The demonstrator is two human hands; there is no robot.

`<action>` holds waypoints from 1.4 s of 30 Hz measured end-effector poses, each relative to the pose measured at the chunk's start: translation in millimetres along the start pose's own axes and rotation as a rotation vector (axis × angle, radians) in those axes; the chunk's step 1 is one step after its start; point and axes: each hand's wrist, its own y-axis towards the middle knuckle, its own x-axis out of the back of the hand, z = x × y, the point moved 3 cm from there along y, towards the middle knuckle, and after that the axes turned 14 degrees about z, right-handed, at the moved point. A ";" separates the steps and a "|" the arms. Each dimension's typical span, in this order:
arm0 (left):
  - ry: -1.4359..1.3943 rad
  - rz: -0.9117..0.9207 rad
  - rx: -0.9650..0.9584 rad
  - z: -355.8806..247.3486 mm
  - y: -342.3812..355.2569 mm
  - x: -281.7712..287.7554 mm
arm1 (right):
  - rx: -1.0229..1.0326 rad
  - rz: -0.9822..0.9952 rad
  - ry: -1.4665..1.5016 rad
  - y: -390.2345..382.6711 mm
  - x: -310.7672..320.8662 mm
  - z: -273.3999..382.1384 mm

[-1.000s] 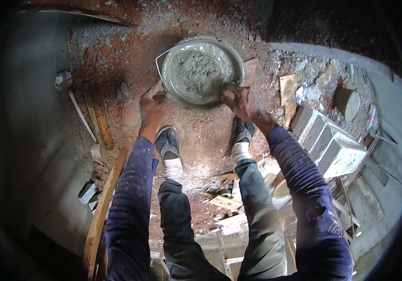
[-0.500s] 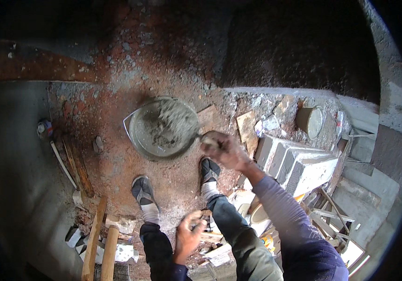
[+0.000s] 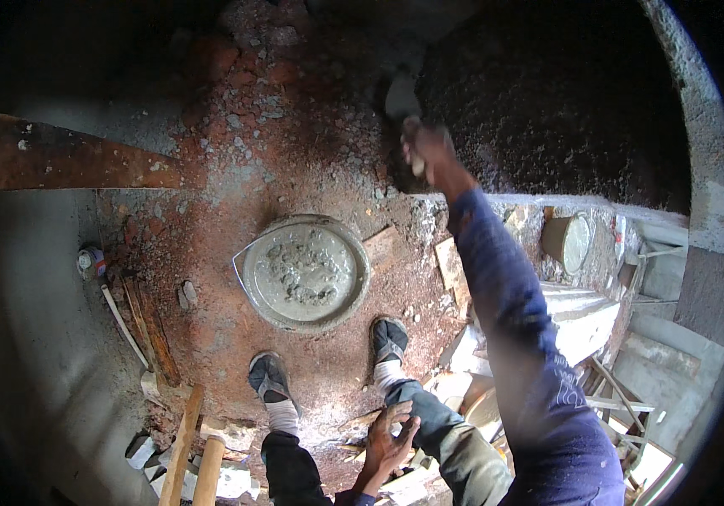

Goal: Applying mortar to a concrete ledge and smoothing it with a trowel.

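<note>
My right hand point(image 3: 431, 153) grips the handle of a trowel point(image 3: 402, 94), its arm stretched far forward. The trowel's grey blade lies at the left edge of a dark, rough surface point(image 3: 547, 110); whether it touches is too dim to tell. In front of my feet stands a round bucket point(image 3: 269, 314) with a wire handle swung to its left side. Wet grey mortar point(image 3: 307, 266) fills its inside. Close to my right knee, my left hand point(image 3: 387, 445) is held with fingers bent and apart from the thumb, holding nothing.
A second bucket point(image 3: 566, 242) lies tipped at the right. White-and-grey blocks point(image 3: 581, 316) and wood pieces point(image 3: 453, 268) are beside it. Long timbers point(image 3: 178, 447) lie at lower left, and a rusty plate point(image 3: 67, 160) is at far left. Rubble point(image 3: 252, 101) covers the ground ahead.
My right hand has moved forward with the trowel, away from the bucket to the dark surface. My left hand has shifted right and slightly down. The view has tilted.
</note>
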 end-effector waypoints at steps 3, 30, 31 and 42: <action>-0.109 0.124 0.048 12.2 3.9 -15.9 | 0.032 0.110 -0.068 -99.4 -8.9 -30.5; -0.063 0.245 0.095 26.9 -27.5 -24.1 | 0.333 0.392 -1.031 -207.5 -88.9 -188.9; -0.128 0.267 0.066 25.9 -23.7 -35.3 | 0.465 0.326 -1.297 -210.1 -61.2 -220.7; -0.102 0.290 0.077 14.9 -8.5 -34.7 | 0.125 0.359 -0.627 -227.8 -48.2 -77.9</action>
